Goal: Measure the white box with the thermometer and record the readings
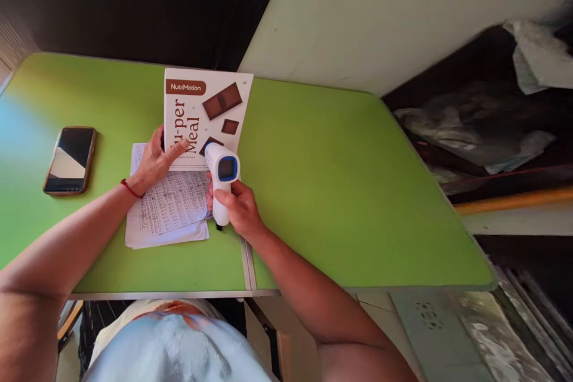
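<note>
My left hand (160, 158) grips the lower left edge of a white box (188, 113) printed with chocolate pieces, its thumb lying across the front. In my right hand (240, 206) is a white infrared thermometer (219, 167) with a blue-rimmed dark screen facing me. The thermometer's head overlaps the lower right corner of the box; whether they touch I cannot tell. Beneath the box and my left wrist lie handwritten paper sheets (172, 206) on the green table.
A phone (69, 161) lies face up on the left of the green folding table (349, 191). The table's seam (248, 265) runs near my right forearm. A pale wall (340, 18) stands behind, and a dark shelf (474, 101) with plastic bags is at the right.
</note>
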The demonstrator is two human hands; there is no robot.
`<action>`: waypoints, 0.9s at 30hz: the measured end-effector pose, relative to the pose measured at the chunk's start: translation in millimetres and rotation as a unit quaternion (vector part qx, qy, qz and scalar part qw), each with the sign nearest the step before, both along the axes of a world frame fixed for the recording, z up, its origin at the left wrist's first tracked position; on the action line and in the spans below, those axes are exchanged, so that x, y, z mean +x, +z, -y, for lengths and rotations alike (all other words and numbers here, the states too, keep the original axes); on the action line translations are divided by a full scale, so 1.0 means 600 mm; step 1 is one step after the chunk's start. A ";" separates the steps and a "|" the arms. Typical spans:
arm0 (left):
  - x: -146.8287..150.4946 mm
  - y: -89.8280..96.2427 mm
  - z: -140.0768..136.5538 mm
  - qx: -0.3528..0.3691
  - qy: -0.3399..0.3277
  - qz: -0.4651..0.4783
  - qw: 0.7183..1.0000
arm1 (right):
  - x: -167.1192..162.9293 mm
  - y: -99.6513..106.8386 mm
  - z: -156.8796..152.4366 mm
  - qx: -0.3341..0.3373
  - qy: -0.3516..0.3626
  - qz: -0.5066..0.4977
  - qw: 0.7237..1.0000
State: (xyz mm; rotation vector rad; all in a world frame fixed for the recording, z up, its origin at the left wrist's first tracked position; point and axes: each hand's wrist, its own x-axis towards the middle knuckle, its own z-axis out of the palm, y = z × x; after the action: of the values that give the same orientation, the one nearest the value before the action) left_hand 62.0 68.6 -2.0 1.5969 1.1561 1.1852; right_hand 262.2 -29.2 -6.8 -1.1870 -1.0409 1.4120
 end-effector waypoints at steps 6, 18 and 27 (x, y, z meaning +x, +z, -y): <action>-0.005 -0.011 -0.003 0.004 0.008 -0.016 1.000 | 0.000 -0.002 0.000 0.002 0.000 -0.002 1.000; -0.006 -0.025 -0.010 0.014 0.004 0.040 0.999 | 0.000 -0.012 -0.001 0.005 0.002 0.022 1.000; -0.008 -0.024 -0.009 0.008 0.012 0.017 1.000 | 0.001 -0.014 -0.003 0.002 0.004 0.030 1.000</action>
State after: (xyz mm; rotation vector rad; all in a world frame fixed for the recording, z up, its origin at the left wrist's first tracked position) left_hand 57.4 74.1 -16.5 1.5723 1.1490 1.2359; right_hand 262.7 -27.4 -15.0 -1.2300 -1.0907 1.3868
